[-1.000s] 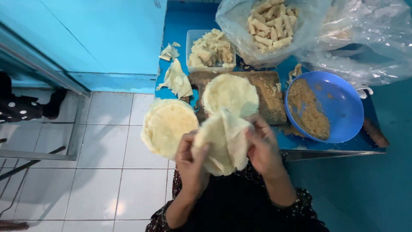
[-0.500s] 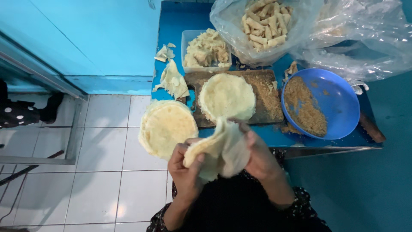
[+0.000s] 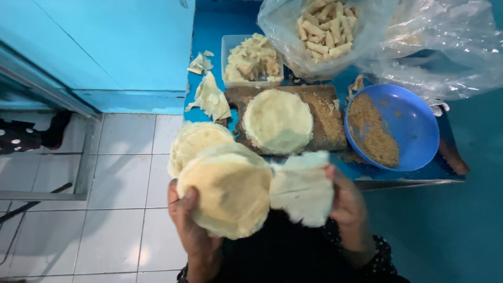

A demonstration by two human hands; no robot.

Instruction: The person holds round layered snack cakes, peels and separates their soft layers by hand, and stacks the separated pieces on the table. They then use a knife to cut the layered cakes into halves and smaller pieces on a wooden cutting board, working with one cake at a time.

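Head view | left hand (image 3: 191, 225) grips round wrapper stack (image 3: 225, 191) | right hand (image 3: 346, 204) grips peeled wrapper (image 3: 301, 188)

Your wrappers (image 3: 225, 191) are pale cream-yellow; the torn sheet (image 3: 303, 188) is whiter. The disc (image 3: 277, 120) on the board (image 3: 327, 112) is off-white, the board brown and speckled with tan crumbs. The bowl (image 3: 414, 126) is bright blue, its crumbs golden brown. The tub (image 3: 226, 47) is clear, its scraps cream. The bag (image 3: 382, 36) is clear, the rolls (image 3: 327, 26) inside beige. The table (image 3: 215, 21) is blue, the wall (image 3: 115, 47) turquoise, the floor (image 3: 126, 157) white-tiled. Your sleeve (image 3: 380, 262) is black with small dots.
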